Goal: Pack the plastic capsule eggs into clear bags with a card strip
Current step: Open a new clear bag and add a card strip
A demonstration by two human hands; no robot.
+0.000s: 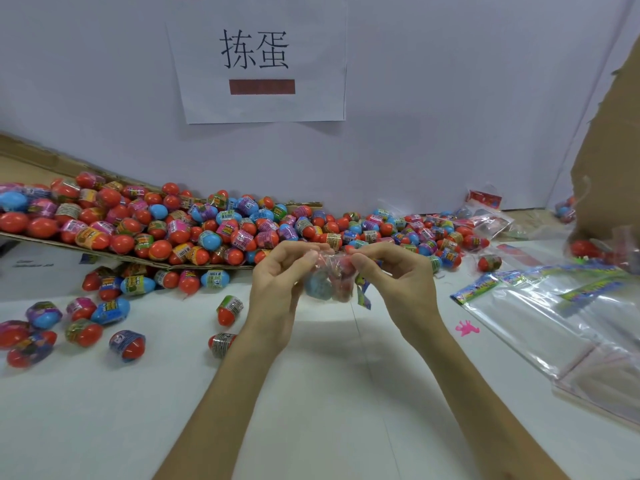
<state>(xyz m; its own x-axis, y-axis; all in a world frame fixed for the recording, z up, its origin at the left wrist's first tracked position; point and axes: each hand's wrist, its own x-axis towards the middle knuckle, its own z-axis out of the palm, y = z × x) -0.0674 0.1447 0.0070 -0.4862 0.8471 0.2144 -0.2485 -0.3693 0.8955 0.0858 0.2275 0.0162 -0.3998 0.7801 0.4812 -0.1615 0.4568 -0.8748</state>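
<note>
A clear bag (330, 282) hangs between my hands above the white table. Inside it I see a blue capsule egg (318, 287) and a red one (343, 284), with a colourful card strip (362, 296) at its right side. My left hand (280, 285) pinches the bag's top left edge. My right hand (394, 278) pinches the top right edge. A big pile of red, blue and pink capsule eggs (194, 223) lies behind, partly on a cardboard sheet (145, 261).
Loose eggs (83, 323) are scattered on the table at the left. Empty clear bags with card strips (561, 306) lie stacked at the right. A small pink toy (467, 329) lies near them. A cardboard box (609, 161) stands at the far right, filled bags (485, 216) behind.
</note>
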